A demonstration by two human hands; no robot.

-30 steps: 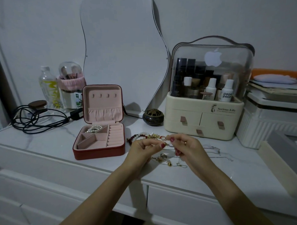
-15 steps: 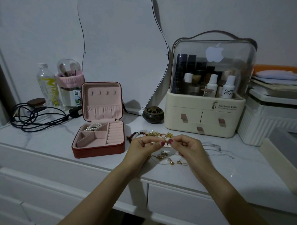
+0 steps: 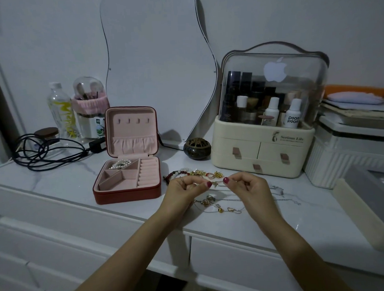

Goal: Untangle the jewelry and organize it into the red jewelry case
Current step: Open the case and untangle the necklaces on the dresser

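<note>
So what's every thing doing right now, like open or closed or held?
red jewelry case: lid up, open; pearl piece lies in a back compartment.
thin chain: held taut between both hands, above the table.
left hand: pinches the chain's left end.
right hand: pinches the chain's right end.
tangled jewelry: lying loose on the table, below the hands.
beaded bracelets: lying on the table.
cosmetics box: drawers shut, clear cover down.
</note>
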